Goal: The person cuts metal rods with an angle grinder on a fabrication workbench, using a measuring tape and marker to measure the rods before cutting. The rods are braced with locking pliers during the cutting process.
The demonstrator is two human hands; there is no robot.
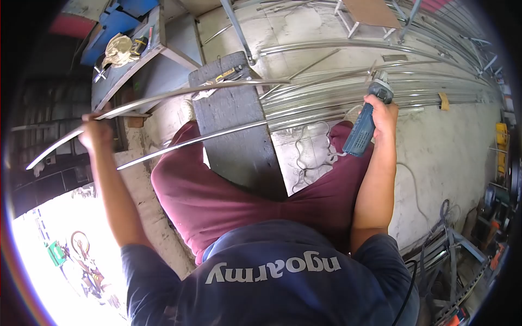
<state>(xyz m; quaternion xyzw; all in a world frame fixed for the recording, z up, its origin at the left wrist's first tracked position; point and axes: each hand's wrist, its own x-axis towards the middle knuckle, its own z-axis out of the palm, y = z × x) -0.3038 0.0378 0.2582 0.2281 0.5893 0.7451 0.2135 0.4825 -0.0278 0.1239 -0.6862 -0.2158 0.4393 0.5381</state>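
My left hand, somewhat blurred, is closed around a long, thin metal tube. The tube reaches from the far left across the dark bench I straddle. A second metal tube lies lower across the bench and over my left thigh. In my right hand is a blue-green angle grinder, gripped by its body above my right knee. Its grey head points away from me; the disc is hard to make out. Small tools and a crumpled cloth or paper rest at the bench's far end.
Many long metal tubes lie on the floor ahead. A grey worktable stands at upper left, a small brown-topped table at upper right. A pale cord loops near my right foot. Metal frames crowd the lower right.
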